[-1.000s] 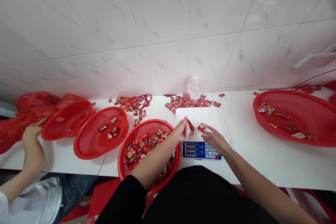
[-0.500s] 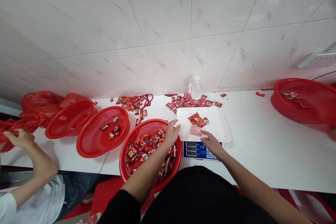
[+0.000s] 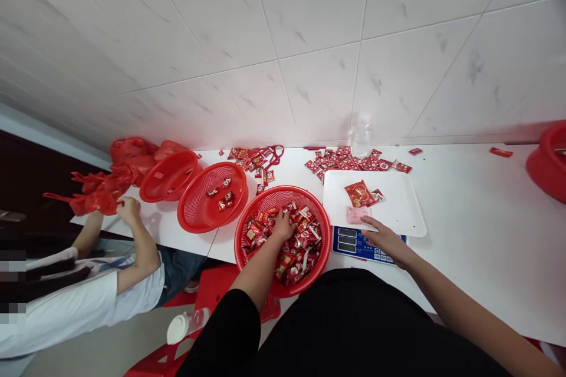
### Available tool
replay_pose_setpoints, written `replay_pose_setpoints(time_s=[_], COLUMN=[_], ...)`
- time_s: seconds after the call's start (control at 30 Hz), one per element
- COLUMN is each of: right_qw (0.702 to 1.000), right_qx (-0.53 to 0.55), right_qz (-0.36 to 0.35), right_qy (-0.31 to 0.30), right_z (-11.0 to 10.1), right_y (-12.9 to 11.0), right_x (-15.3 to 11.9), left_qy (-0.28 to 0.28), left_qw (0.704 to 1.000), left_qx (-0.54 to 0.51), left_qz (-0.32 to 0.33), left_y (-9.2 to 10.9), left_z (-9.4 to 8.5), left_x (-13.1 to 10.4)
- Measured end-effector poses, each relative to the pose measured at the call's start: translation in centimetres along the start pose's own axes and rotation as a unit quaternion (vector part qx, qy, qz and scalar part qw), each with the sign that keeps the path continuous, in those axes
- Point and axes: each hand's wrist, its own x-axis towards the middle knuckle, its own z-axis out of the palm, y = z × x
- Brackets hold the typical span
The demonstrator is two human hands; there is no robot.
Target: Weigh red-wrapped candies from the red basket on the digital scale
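Note:
My left hand (image 3: pixel 283 226) is in the red basket (image 3: pixel 328 235), its spread fingers touching the red-wrapped sweets (image 3: pixel 308 237). My right hand (image 3: pixel 384 238) hovers with fingers apart over the front edge of the white tray (image 3: pixel 404 200), beside a pink packet (image 3: pixel 356 214). Behind that packet on the tray lie a larger red packet (image 3: pixel 359 193) and a small one partly against it. Under the tray sits a blue scale (image 3: pixel 365 244), with its displays and part of its keypad showing.
Small red packets (image 3: pixel 342 159) lie behind the tray near a clear bottle (image 3: pixel 361 136). Two red baskets (image 3: pixel 183 203) (image 3: pixel 148 188) stand left. A person in a white shirt (image 3: pixel 137 280) handles red bags (image 3: pixel 106 200). Another basket (image 3: pixel 542 171) is far right.
My left hand has moved from the tray's left edge down into the basket of sweets. My right hand remains near the pink packet. The view has shifted left, showing more of the other person.

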Motion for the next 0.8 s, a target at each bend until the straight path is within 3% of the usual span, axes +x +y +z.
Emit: replay_pose_setpoints(time_s=[0.2,0.4,0.67,0.8], right_qw=[1.0,0.999,0.997,0.998], right_qx=[-0.004,0.017,0.028,0.031], right_qz=[0.018,0.035,0.063,0.056], right_qy=[0.002,0.021,0.031,0.029], right_z=[-0.3,-0.6,-0.5,-0.3], right_y=[-0.6,-0.8,-1.0,-1.0], right_x=[-0.7,-2.0,-2.5,-2.4], left_qy=[0.039,0.072,0.093,0.074], left_qw=[0.998,0.995,0.991,0.996], left_qx=[-0.044,-0.069,-0.081,-0.026], left_qz=[-0.013,0.001,-0.046,-0.043], left_y=[0.0,-0.5,0.0,0.6], left_z=[-1.2,-2.8,-2.3,-2.8], left_x=[2.0,2.4,2.0,2.7])
